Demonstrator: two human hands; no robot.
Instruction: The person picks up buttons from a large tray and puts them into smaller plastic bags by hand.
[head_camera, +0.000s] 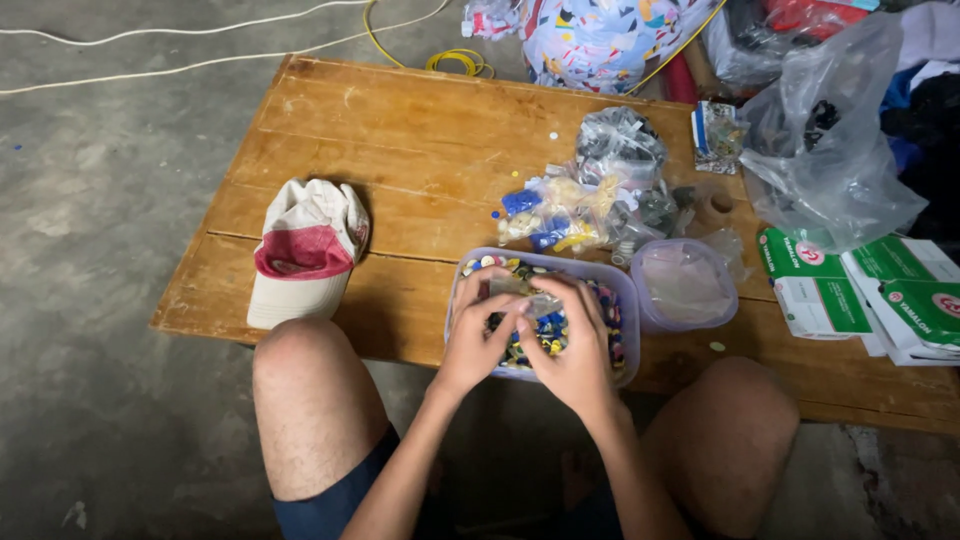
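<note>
Small clear bag (535, 303) was pinched btwn left hand (478, 335) & right hand (575, 345), both clamped on it, held right over the plastic tub (627, 300) of coloured buttons on the worktop (400, 150), prob. so spills dropped back in.

floor (100, 200) – grey concrete | low wooden table (400, 150) – worn planks | light – dim
</note>
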